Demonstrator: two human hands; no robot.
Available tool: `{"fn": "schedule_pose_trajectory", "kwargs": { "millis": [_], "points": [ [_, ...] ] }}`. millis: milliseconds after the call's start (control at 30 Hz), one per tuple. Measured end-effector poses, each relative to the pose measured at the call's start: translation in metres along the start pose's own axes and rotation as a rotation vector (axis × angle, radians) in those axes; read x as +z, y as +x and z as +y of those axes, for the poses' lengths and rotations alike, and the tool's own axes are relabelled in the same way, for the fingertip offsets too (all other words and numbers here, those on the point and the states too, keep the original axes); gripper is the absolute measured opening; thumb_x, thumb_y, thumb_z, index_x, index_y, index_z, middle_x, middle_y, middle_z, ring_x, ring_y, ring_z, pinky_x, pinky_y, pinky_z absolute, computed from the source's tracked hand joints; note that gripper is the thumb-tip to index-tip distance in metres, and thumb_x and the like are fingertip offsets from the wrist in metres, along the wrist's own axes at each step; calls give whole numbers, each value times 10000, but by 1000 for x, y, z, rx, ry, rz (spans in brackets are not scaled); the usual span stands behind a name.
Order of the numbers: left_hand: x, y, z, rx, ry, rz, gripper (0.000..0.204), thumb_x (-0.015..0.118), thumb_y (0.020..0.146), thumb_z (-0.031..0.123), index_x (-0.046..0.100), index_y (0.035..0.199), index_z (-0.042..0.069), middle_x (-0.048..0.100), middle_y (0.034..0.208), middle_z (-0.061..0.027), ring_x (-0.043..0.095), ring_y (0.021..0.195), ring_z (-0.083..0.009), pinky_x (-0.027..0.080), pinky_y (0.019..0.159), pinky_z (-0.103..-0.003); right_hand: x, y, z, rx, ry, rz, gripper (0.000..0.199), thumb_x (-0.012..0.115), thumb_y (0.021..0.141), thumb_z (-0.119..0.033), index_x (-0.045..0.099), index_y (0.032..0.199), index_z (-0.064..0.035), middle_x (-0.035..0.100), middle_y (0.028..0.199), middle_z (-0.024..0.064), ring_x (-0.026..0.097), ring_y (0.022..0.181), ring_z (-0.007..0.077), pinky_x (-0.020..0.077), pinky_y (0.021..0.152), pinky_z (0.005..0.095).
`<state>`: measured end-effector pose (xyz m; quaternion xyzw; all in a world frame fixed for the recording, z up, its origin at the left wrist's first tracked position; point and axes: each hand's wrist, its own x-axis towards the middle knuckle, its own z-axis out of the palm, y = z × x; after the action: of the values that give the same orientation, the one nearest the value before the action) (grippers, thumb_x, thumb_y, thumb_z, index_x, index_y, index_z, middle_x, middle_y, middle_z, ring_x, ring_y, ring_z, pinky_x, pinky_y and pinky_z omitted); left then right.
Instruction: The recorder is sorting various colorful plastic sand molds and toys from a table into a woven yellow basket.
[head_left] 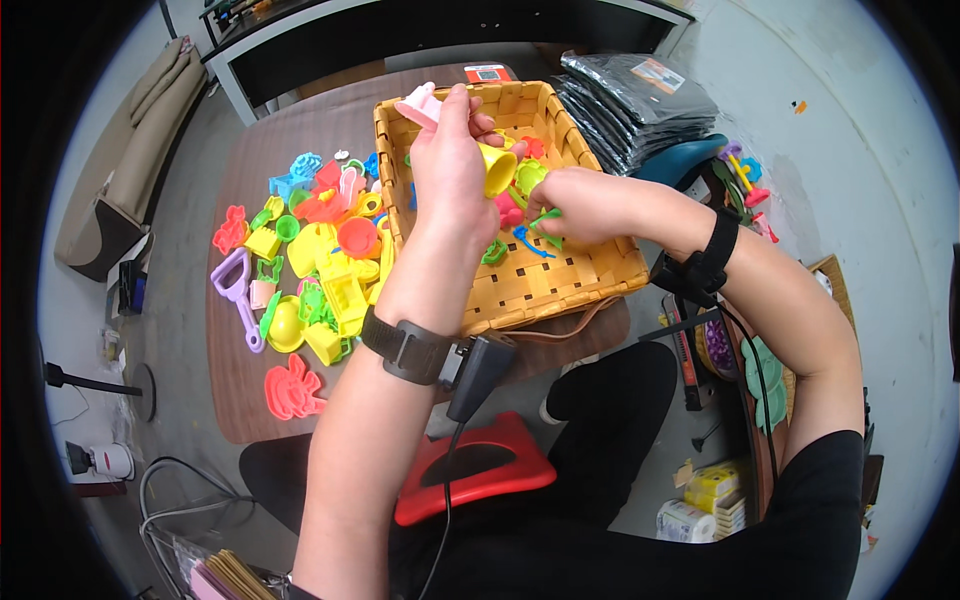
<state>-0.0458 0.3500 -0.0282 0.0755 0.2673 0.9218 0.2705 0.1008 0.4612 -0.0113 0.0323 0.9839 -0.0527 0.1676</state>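
Observation:
My left hand (450, 165) is closed above the left side of a woven basket (600, 290). It holds a pale pink toy (420, 104) near the thumb, and a yellow toy cup (497, 171) sticks out on its right side. Inside the basket, my right hand (572, 203) reaches down with fingers pinched on a small green toy piece (545, 217). A blue toy stick (532, 243), a green toy mould (494, 252) and several red, pink and yellow-green toys lie in the basket near it. My fingers hide part of both held things.
Left of the basket, a pile of colourful plastic toys covers the brown table (235, 400), with a purple toy shovel (237, 290) and a red rabbit-shaped mould (292, 388). Stacked plastic-wrapped packages (640, 110) stand behind right. A red stool (520, 480) is below the table.

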Motion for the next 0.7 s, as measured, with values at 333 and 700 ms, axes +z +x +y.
{"fn": "schedule_pose_trajectory", "kwargs": {
  "millis": [333, 700],
  "points": [
    [-10, -3, 4, 28, -38, 63, 208, 624, 1121, 285, 552, 1189, 102, 573, 987, -45, 601, 942, -211, 604, 945, -466, 6, 3, -15, -32, -36, -63, 448, 842, 933, -306, 763, 1283, -38, 799, 1170, 163, 764, 1059, 351, 615, 929, 462],
    [-15, -2, 3, 57, -83, 108, 198, 626, 1119, 278, 554, 1168, 100, 568, 961, -40, 594, 918, -204, 602, 934, -458, 3, 3, -8, -51, -82, -115, 446, 839, 939, -310, 762, 1284, -38, 798, 1178, 163, 762, 1067, 355, 614, 935, 465]
  ]
}}
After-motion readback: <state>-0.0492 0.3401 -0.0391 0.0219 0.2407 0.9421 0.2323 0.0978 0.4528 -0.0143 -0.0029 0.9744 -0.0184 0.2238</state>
